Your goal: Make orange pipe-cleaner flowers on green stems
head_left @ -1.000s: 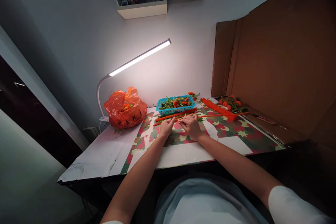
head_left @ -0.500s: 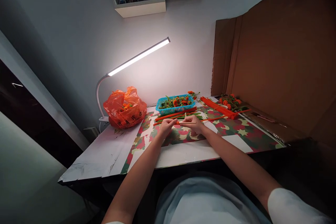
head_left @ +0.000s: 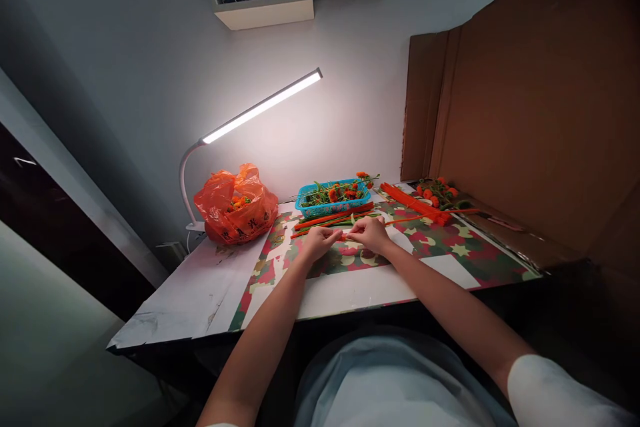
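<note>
My left hand (head_left: 320,242) and my right hand (head_left: 371,233) meet over the camouflage-patterned table cover, fingertips nearly touching. Between them shows a small orange piece (head_left: 343,237), pinched by my left fingers. My right fingers are also closed at its other side; what they grip is too small to name. Just behind the hands lie red and green fuzzy stems (head_left: 333,219). The blue basket (head_left: 334,208) beyond them holds orange flowers with green stems. A bundle of red-orange stems (head_left: 415,203) lies to the right, with one orange stem stretching across the cover.
An orange plastic bag (head_left: 237,217) with orange flowers inside sits at the left, beside the clamp of a lit lamp (head_left: 263,105). More orange flowers (head_left: 437,193) lie at the back right, near a tall cardboard sheet (head_left: 530,113). A shelf (head_left: 273,15) hangs above.
The thin light stick that lay across my right fingers no longer shows. My right hand has turned slightly, its fingertips lower and closer to my left. The view has shifted a little.
</note>
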Available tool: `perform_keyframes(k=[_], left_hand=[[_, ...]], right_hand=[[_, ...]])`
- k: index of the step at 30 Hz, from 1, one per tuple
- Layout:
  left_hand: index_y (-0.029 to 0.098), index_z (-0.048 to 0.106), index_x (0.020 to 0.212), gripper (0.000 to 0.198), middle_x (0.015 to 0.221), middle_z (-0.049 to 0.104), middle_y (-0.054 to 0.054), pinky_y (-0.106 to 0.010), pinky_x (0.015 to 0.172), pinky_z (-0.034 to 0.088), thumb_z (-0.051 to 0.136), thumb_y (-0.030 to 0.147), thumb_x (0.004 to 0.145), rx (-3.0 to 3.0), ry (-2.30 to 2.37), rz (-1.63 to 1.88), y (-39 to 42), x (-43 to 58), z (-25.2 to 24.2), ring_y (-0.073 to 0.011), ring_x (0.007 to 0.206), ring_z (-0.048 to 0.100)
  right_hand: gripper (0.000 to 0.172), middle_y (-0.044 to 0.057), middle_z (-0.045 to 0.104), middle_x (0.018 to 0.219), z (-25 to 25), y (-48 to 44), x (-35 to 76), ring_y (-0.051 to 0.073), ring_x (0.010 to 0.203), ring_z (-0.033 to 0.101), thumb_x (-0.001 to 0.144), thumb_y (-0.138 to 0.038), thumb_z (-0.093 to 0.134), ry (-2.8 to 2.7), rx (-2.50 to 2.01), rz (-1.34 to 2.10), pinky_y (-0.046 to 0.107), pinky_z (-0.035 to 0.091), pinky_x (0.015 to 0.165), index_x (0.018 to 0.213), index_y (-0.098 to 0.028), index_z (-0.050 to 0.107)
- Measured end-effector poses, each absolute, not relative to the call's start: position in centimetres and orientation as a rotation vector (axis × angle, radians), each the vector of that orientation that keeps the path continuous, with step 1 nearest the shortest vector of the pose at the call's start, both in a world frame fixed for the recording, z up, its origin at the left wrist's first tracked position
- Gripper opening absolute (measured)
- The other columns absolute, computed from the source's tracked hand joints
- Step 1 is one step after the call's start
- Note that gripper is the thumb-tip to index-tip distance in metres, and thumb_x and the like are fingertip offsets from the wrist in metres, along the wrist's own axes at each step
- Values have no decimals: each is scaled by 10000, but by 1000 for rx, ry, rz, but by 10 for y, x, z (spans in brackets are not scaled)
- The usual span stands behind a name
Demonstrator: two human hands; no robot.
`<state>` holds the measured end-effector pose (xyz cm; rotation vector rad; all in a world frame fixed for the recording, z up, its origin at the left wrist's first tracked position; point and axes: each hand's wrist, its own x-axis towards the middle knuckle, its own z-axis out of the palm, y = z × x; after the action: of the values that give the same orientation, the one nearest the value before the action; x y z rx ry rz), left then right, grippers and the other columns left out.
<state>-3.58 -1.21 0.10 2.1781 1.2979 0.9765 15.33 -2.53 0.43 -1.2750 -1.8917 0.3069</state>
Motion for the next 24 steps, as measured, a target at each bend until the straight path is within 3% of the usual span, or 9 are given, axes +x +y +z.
perform_keyframes(k=[5, 10, 16, 24], left_hand=[[154, 480, 468, 553, 500, 240, 47, -255, 501, 154, 498, 624, 759, 2159, 1329, 987, -12, -33, 0, -88, 512, 197], [172, 413, 453, 532, 487, 236, 45, -262, 502, 159, 472, 585, 785, 2113, 1436, 1102, -11, -31, -3, -91, 492, 209], [194, 289, 439, 536, 454, 226, 43, -266, 496, 168, 483, 562, 778, 2056, 1569, 1195, -13, -30, -4, -95, 470, 208], [200, 286, 435, 529, 425, 281, 33, -271, 499, 184, 464, 555, 784, 2000, 1605, 1285, -16, -30, -2, -99, 452, 261]], right_hand=[[277, 15, 691, 675, 3, -27, 154, 165, 749, 569, 821, -405, 645, -1906, -1220, 106, 356, 212, 789, 629, -211, 699], [263, 17, 667, 696, 2, -30, 151, 160, 748, 532, 903, -320, 545, -1963, -1145, -100, 350, 196, 777, 717, -205, 691], [282, 26, 676, 725, -5, -30, 143, 165, 748, 529, 920, -307, 512, -1964, -1139, -36, 335, 198, 741, 727, -203, 689], [275, 18, 677, 696, -4, -36, 139, 158, 748, 576, 927, -348, 501, -1960, -1074, 75, 328, 212, 724, 853, -243, 744]])
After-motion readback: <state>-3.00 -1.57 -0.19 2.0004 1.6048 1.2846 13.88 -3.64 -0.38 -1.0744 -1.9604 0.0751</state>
